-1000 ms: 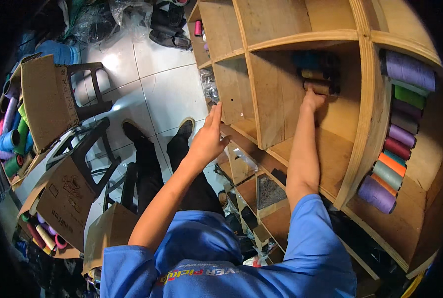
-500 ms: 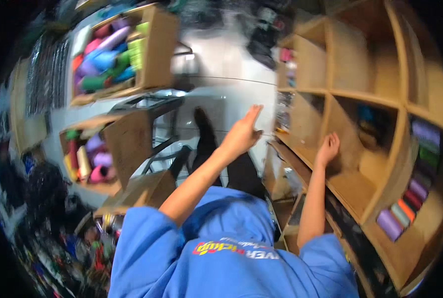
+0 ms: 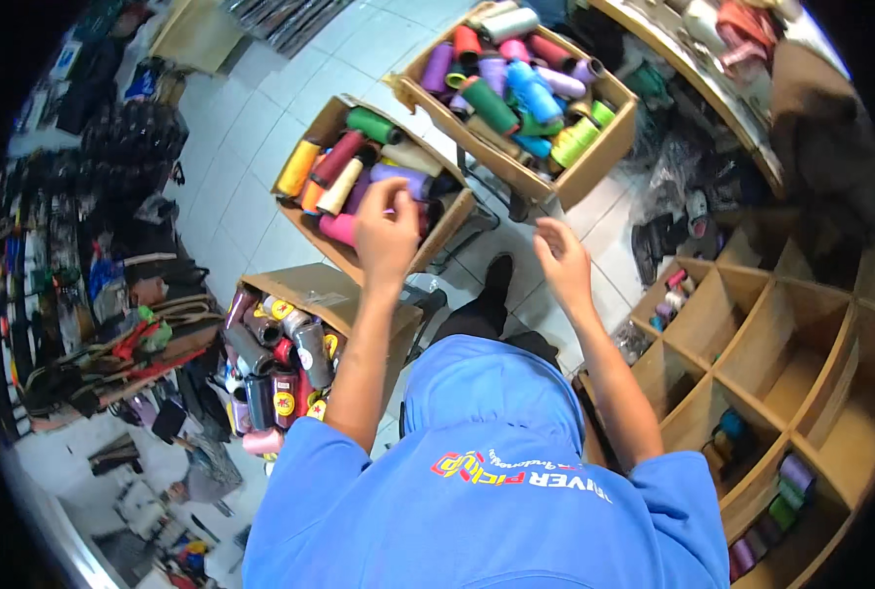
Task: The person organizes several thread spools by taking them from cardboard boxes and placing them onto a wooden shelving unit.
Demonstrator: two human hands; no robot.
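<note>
My left hand (image 3: 388, 236) hangs over the near edge of a cardboard box (image 3: 442, 233) of thread spools. Its fingers are loosely bent and apart, with nothing visible in them. Close to its fingertips lie a lavender spool (image 3: 404, 180) and a pink spool (image 3: 338, 229); maroon, cream, yellow and green spools fill the rest of the box. My right hand (image 3: 563, 260) is in the air over the floor, fingers partly bent and empty. It is nearest to a second cardboard box (image 3: 595, 177), packed with blue, green, red, purple and white spools.
A third carton (image 3: 310, 285), tilted, holds dark and red spools at my left. To the right stands a wooden shelf of compartments (image 3: 722, 304), some with spools. Fabric and clutter (image 3: 143, 334) cover the far left. A chair-like metal frame stands under the boxes.
My view and body have turned left, away from the shelf toward the boxes. My left hand has come over the middle box; my right hand has left the shelf compartment.
</note>
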